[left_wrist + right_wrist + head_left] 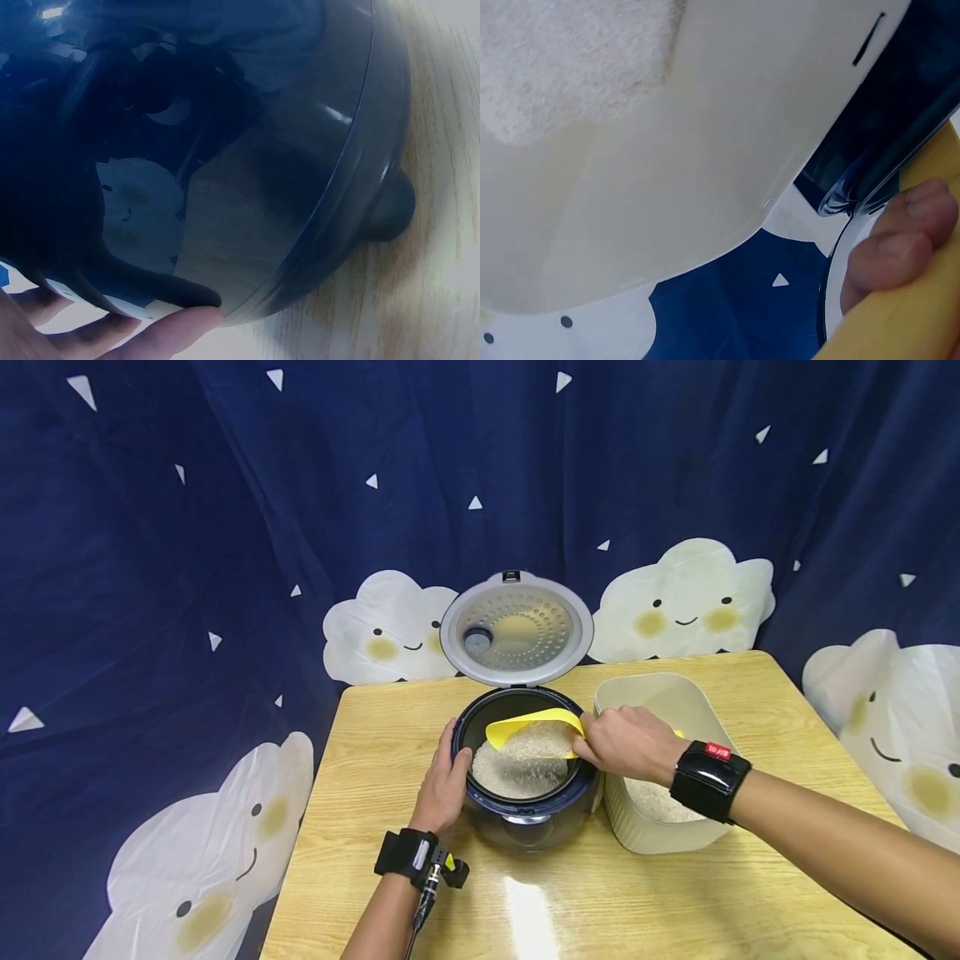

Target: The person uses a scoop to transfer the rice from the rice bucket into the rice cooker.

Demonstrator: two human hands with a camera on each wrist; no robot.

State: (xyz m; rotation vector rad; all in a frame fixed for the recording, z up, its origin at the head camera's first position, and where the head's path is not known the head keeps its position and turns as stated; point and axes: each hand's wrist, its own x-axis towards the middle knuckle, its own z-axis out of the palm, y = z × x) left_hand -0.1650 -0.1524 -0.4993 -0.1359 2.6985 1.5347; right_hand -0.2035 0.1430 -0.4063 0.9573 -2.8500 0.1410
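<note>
In the head view, my right hand [626, 742] grips the handle end of a yellow scoop [517, 723], tilted over the open rice cooker [525, 835]. Rice [536, 740] fills the scoop, and grains appear to spill from its lower side. Below lies more white rice [498, 774] in the cooker's dark pot. My left hand [442, 781] rests against the cooker's left side, its thumb at the rim. In the left wrist view its fingertips touch the glossy outer wall [247, 202]. The right wrist view shows curled fingers [900, 259] on the yellow scoop [900, 322].
The cooker's grey lid [517, 631] stands raised behind the pot. Close on the right is a cream rice bin [660, 839] with rice inside, under my right wrist. Both stand on a wooden table [375, 735] before a dark blue curtain [420, 427] with cloud faces.
</note>
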